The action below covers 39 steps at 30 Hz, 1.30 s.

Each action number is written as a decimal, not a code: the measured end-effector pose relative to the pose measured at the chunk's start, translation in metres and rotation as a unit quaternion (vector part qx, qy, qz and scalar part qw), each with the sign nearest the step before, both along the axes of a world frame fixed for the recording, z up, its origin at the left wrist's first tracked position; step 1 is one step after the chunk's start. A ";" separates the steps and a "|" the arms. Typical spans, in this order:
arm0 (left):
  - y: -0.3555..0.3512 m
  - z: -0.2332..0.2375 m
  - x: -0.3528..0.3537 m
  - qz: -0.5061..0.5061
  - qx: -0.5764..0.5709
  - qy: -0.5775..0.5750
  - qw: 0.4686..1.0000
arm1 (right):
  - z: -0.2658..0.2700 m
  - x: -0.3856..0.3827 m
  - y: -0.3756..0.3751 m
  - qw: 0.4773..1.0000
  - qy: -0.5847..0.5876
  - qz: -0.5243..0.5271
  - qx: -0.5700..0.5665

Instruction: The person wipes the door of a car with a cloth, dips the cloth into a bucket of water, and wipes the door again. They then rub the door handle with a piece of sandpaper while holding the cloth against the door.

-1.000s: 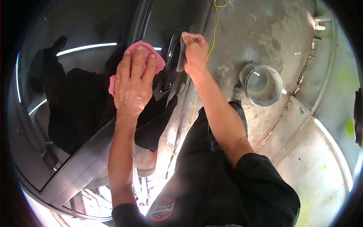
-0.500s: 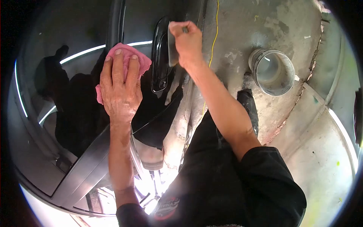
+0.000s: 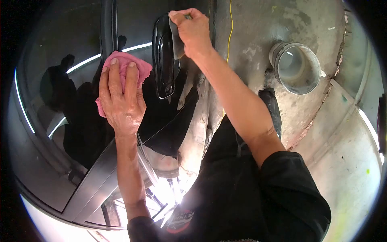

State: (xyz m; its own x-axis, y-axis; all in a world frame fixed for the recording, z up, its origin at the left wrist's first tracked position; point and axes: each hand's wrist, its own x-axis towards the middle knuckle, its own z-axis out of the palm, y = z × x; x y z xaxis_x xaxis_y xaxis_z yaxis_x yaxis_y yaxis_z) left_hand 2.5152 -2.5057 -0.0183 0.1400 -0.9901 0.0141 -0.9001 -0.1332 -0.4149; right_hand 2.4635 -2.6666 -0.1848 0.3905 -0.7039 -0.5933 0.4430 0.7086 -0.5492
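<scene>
My left hand (image 3: 121, 101) presses a folded pink cloth (image 3: 139, 72) against the glossy black car door (image 3: 141, 109), its fingers spread over the top of it. To the right of it is the black door handle (image 3: 163, 76), long and shiny. My right hand (image 3: 195, 34) pinches a thin grey sheet that looks like sandpaper (image 3: 176, 40) between thumb and fingers. The sheet hangs down along the right side of the handle, overlapping its edge in this view.
A bucket (image 3: 298, 68) with cloudy water stands on the concrete floor at the right. A yellow cord (image 3: 229, 32) runs along the floor beside the car. Bright light glares at the bottom, and the dark window trim (image 3: 108, 28) lies at the upper left.
My right hand has slid a little up along the door handle with the grey sheet. The left hand stays on the pink cloth, while the whole view has shifted slightly.
</scene>
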 end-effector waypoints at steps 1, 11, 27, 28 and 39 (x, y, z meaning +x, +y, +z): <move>-0.001 0.000 0.001 -0.004 0.000 -0.001 1.000 | 0.002 -0.002 -0.005 1.000 -0.004 -0.005 0.014; 0.000 0.000 0.002 -0.006 0.001 -0.003 1.000 | -0.007 -0.001 0.013 0.990 0.089 0.027 -0.104; 0.001 0.000 0.003 0.005 0.000 0.006 1.000 | -0.001 -0.002 0.003 0.992 0.057 0.030 -0.107; 0.001 0.000 0.002 0.007 0.001 0.006 1.000 | -0.001 0.003 -0.003 0.992 0.050 0.003 -0.118; 0.002 -0.002 0.005 0.007 -0.016 0.011 1.000 | 0.016 0.004 -0.002 0.993 0.074 0.031 -0.086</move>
State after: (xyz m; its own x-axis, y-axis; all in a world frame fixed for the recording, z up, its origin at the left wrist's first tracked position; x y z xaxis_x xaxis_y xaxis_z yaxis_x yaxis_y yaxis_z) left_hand 2.5207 -2.5040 -0.0206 0.1545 -0.9871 0.0424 -0.9071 -0.1588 -0.3898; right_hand 2.4674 -2.6688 -0.1686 0.3545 -0.7770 -0.5202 0.3070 0.6222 -0.7201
